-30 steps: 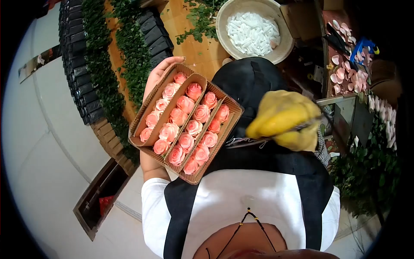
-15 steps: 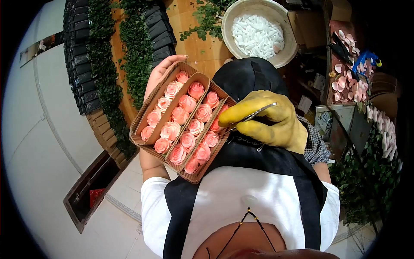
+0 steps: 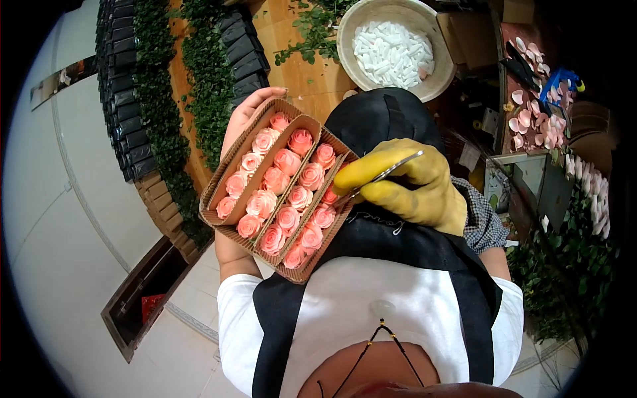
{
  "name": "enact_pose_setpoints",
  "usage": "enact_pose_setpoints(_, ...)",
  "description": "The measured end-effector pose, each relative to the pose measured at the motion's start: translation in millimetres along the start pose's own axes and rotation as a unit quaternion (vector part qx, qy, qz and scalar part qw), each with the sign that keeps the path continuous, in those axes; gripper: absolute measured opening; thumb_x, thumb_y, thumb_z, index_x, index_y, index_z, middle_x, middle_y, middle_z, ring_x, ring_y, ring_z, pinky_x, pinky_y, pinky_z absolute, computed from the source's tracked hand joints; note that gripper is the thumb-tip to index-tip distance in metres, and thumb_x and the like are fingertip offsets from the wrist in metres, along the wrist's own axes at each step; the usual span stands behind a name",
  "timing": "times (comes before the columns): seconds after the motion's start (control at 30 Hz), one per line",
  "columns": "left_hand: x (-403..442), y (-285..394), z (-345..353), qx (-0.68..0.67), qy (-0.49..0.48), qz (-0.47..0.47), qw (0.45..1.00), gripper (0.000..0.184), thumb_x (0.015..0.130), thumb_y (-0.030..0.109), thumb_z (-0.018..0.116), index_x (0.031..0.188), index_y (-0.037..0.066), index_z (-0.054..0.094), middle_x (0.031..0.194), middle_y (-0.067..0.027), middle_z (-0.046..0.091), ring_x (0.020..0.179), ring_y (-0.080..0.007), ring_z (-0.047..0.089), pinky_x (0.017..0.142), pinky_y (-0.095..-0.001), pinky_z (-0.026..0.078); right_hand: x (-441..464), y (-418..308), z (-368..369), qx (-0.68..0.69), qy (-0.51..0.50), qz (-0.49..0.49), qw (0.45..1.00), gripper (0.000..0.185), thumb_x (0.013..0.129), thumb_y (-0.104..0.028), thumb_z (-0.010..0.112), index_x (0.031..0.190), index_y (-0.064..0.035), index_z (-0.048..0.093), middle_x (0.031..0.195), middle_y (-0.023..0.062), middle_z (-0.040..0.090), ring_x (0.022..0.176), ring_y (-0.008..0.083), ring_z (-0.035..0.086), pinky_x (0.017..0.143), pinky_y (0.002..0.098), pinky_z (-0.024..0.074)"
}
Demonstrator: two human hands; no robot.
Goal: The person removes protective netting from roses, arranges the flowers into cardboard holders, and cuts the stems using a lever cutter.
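In the head view, clasping the cardboard box [image 3: 235,235] along its left side with the bare left hand [image 3: 245,114], tilted before the dark apron [image 3: 391,244]. Pinching tweezers [image 3: 398,165] in the yellow-gloved right hand [image 3: 421,189], at the box's right edge. Already lined with pink roses [image 3: 275,179] in four rows between dividers [image 3: 247,192], mostly packed close together. Partly covered by the gloved fingers [image 3: 361,172] along the rightmost row; unable to tell of any gap left beneath.
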State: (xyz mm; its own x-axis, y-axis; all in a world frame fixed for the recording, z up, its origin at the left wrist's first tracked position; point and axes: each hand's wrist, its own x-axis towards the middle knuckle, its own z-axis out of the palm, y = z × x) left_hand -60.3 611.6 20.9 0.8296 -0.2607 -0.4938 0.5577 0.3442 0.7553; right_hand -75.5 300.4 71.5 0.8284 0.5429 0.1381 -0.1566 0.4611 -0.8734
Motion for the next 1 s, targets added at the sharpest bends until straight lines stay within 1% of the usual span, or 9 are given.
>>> enact_pose_setpoints(0.07,-1.6,2.0,4.0,-0.008,-0.019,0.006,1.000,0.035,0.099,0.012,0.062,0.130,-0.003,0.054,0.107,-0.0108,0.070,0.089,-0.0151,0.071,0.075,-0.0280,0.061,-6.6,-11.3,7.2,0.073,0.096,0.089,0.989,0.028,0.093,-0.017,0.071,0.110,0.0051,0.068,0.096,0.0175,0.074,0.082,0.0204,0.071,0.074,0.0320,0.0569)
enact_pose_setpoints(0.2,-4.6,8.5,10.7,-0.028,-0.080,0.027,0.996,0.037,0.099,0.014,0.063,0.131,-0.003,0.053,0.108,-0.0110,0.070,0.091,-0.0158,0.071,0.077,-0.0285,0.061,-10.4,-14.9,-13.5,0.118,0.240,0.034,0.963,0.039,0.094,-0.028,0.071,0.118,0.0017,0.062,0.098,0.0178,0.073,0.084,0.0232,0.073,0.073,0.0299,0.0601)
enact_pose_setpoints(0.33,-15.9,9.8,25.4,-0.002,-0.013,0.024,1.000,0.039,0.099,0.015,0.063,0.133,-0.002,0.051,0.109,-0.0109,0.070,0.092,-0.0160,0.071,0.078,-0.0285,0.061,-38.5,5.2,-56.9,0.103,0.302,0.009,0.948,0.031,0.098,-0.020,0.064,0.121,0.0015,0.064,0.107,0.0181,0.073,0.091,0.0200,0.072,0.079,0.0297,0.0586)
enact_pose_setpoints(0.43,-9.9,3.3,12.9,-0.017,-0.060,0.022,0.998,0.040,0.100,0.015,0.062,0.134,-0.003,0.050,0.110,-0.0109,0.070,0.092,-0.0162,0.071,0.078,-0.0289,0.061,-49.1,-9.6,-97.4,-0.109,0.343,0.138,0.923,0.027,0.099,-0.017,0.063,0.122,-0.0018,0.067,0.114,0.0115,0.072,0.101,0.0154,0.068,0.085,0.0247,0.0522)
enact_pose_setpoints(0.53,0.5,0.5,3.6,-0.052,-0.123,0.015,0.991,0.041,0.100,0.015,0.062,0.134,-0.003,0.050,0.110,-0.0110,0.070,0.093,-0.0160,0.071,0.078,-0.0294,0.061,-96.3,-3.6,-154.7,-0.553,0.324,0.246,0.727,0.034,0.096,-0.022,0.063,0.125,-0.0047,0.065,0.114,0.0145,0.072,0.101,0.0276,0.069,0.089,0.0338,0.0529)
enact_pose_setpoints(0.67,6.7,-8.7,-2.9,-0.043,-0.130,0.032,0.990,0.042,0.100,0.015,0.063,0.135,-0.003,0.049,0.108,-0.0106,0.070,0.092,-0.0155,0.071,0.077,-0.0294,0.061,-202.7,4.3,-220.2,-0.616,0.281,0.580,0.453,0.037,0.095,-0.033,0.061,0.121,-0.0073,0.067,0.115,0.0204,0.069,0.108,0.0415,0.064,0.092,0.0479,0.0509)
enact_pose_setpoints(0.73,13.5,-17.7,-7.8,-0.042,-0.177,0.099,0.978,0.041,0.100,0.015,0.063,0.134,-0.003,0.050,0.107,-0.0110,0.070,0.092,-0.0156,0.071,0.077,-0.0290,0.060,-257.7,27.2,-230.1,-0.646,0.270,0.608,0.374,0.035,0.095,-0.031,0.060,0.119,-0.0069,0.067,0.117,0.0212,0.068,0.108,0.0420,0.064,0.091,0.0483,0.0512)
enact_pose_setpoints(0.8,19.0,-25.2,-11.6,-0.033,-0.206,0.157,0.965,0.040,0.100,0.015,0.062,0.134,-0.003,0.050,0.106,-0.0112,0.070,0.091,-0.0155,0.070,0.076,-0.0288,0.060,-343.4,92.0,-255.8,-0.866,0.341,0.291,0.222,0.021,0.078,-0.024,0.069,0.059,-0.0146,0.069,0.056,0.0053,0.065,0.046,0.0223,0.062,0.037,0.0376,0.0417)
enact_pose_setpoints(1.0,14.7,-19.4,-5.4,-0.052,-0.137,0.072,0.987,0.031,0.103,0.015,0.056,0.130,0.000,0.054,0.104,-0.0090,0.070,0.088,-0.0129,0.070,0.074,-0.0268,0.060,-299.9,59.9,-215.4,-0.629,0.355,0.614,0.319,0.020,0.088,-0.029,0.063,0.097,-0.0106,0.067,0.095,0.0150,0.066,0.084,0.0345,0.063,0.070,0.0444,0.0473)
